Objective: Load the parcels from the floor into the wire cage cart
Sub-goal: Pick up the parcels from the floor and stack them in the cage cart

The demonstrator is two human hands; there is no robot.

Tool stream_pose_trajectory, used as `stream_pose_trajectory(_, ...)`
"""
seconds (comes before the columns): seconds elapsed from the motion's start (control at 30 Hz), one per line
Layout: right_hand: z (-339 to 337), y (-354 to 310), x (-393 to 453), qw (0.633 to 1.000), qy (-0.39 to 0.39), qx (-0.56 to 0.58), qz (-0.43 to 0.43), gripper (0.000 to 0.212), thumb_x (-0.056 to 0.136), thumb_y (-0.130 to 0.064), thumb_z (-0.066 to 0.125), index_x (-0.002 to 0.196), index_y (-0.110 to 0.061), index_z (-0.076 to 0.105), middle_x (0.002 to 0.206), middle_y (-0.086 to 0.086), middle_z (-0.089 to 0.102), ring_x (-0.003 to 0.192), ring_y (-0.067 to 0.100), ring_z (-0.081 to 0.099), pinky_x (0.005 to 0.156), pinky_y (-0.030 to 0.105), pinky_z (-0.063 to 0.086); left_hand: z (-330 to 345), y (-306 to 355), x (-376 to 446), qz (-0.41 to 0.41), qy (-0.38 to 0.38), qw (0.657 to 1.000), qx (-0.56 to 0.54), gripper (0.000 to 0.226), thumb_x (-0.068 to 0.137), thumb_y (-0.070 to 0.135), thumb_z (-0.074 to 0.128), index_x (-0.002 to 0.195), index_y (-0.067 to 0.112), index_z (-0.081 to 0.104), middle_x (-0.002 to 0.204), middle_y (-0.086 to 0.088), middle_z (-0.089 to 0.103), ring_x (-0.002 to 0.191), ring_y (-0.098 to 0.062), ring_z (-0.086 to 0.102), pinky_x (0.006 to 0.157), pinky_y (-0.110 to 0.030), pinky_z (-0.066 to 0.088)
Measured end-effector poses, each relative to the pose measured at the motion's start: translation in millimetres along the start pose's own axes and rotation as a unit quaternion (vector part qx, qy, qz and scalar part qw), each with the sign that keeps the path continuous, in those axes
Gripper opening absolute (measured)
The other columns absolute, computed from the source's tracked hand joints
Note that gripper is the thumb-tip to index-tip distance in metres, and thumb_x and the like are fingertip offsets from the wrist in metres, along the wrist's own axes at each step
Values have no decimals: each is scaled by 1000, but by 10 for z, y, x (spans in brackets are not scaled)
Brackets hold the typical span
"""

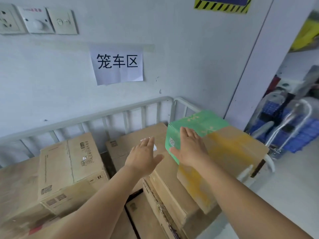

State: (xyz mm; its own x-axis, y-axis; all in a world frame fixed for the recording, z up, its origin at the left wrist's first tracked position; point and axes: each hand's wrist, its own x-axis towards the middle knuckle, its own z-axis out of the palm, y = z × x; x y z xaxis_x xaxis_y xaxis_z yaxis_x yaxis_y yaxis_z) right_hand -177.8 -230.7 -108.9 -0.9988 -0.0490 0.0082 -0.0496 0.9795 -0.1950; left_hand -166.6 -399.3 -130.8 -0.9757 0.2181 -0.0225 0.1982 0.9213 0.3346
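Wall sign [117,65] reads 笼车区. Right hand [189,149] flat on green-and-brown parcel [224,145] at cage cart [107,114] edge; left hand [143,156] released, hovering.

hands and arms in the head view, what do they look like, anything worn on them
Two bare arms reach in from the bottom edge. The left hand and right hand wear no gloves, and no rings, watch or wristband show on the sides facing the camera. No sleeves are visible along either forearm up to the frame edge. The image is slightly blurred, so fine details like nails cannot be made out.
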Motion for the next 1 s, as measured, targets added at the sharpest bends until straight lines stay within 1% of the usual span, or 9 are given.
stream_pose_trajectory(0.27, -197, 1034, 139, 995, -10, 38, 90, 90, 94, -56, 46, 156, -10, 0, 164, 7, 2, 150, 26, 4, 120, 38, 10, 268, 699, 358, 23, -19, 999, -27, 74, 97, 50, 40, 154, 12, 10, 158, -5, 21, 143, -23, 26, 114, -36, 25)
stream_pose_trajectory(0.37, -205, 1485, 347, 993, -20, 39, 112, 92, 93, -59, 46, 156, -10, 2, 163, 8, 5, 150, 27, 8, 121, 41, 14, 349, 908, 582, -22, -45, 998, -37, 75, 98, 48, 39, 154, 9, 7, 159, -10, 18, 145, -25, 21, 114, -37, 23)
stream_pose_trajectory(0.47, -202, 1879, 632, 991, -45, 35, 121, 92, 92, -61, 45, 156, -9, 4, 163, 10, 9, 149, 28, 12, 119, 42, 17, 418, 1048, 849, -88, -51, 994, -42, 71, 96, 48, 42, 149, 7, 20, 148, -13, 37, 131, -30, 42, 101, -39, 38)
stream_pose_trajectory(0.53, -205, 2073, 841, 990, -54, 38, 122, 91, 90, -63, 46, 154, -8, 13, 160, 12, 20, 145, 31, 22, 115, 44, 26, 450, 1130, 1008, -131, -51, 990, -19, 68, 96, 50, 43, 142, 4, 27, 136, -14, 47, 119, -32, 51, 90, -39, 43)
stream_pose_trajectory(0.63, -215, 2262, 1134, 990, -64, 41, 116, 83, 87, -61, 51, 145, -7, 29, 147, 15, 39, 133, 34, 40, 104, 43, 40, 491, 1239, 1183, -181, -50, 982, -15, 66, 96, 50, 43, 140, 2, 29, 130, -14, 52, 115, -31, 54, 87, -38, 44)
stream_pose_trajectory(0.73, -186, 2380, 1378, 985, -111, 56, 118, 86, 84, -63, 51, 145, -6, 30, 142, 14, 44, 127, 33, 46, 98, 41, 43, 546, 1262, 1294, -218, -54, 974, -43, 67, 96, 46, 47, 141, 0, 28, 129, -14, 53, 118, -30, 53, 84, -32, 42)
stream_pose_trajectory(0.83, -112, 2442, 1558, 980, -157, 80, 95, 80, 80, -65, 51, 140, -12, 44, 131, 10, 57, 113, 29, 56, 91, 37, 48, 604, 1224, 1365, -239, -54, 966, -85, 59, 94, 43, 52, 134, 2, 38, 126, -14, 55, 114, -29, 54, 78, -28, 39)
stream_pose_trajectory(0.9, -60, 2451, 1653, 979, -159, 88, 89, 69, 85, -58, 54, 136, -12, 50, 129, 11, 58, 111, 28, 56, 88, 34, 49, 628, 1200, 1401, -248, -47, 961, -111, 55, 93, 40, 55, 131, 3, 42, 124, -13, 56, 112, -29, 54, 78, -26, 39)
stream_pose_trajectory(1.0, -31, 2383, 1750, 978, -160, 94, 99, 79, 79, -61, 62, 136, -8, 49, 130, 14, 54, 110, 29, 56, 85, 33, 49, 640, 1128, 1437, -260, -24, 953, -151, 53, 90, 37, 61, 129, 6, 44, 124, -12, 57, 112, -28, 55, 80, -26, 40)
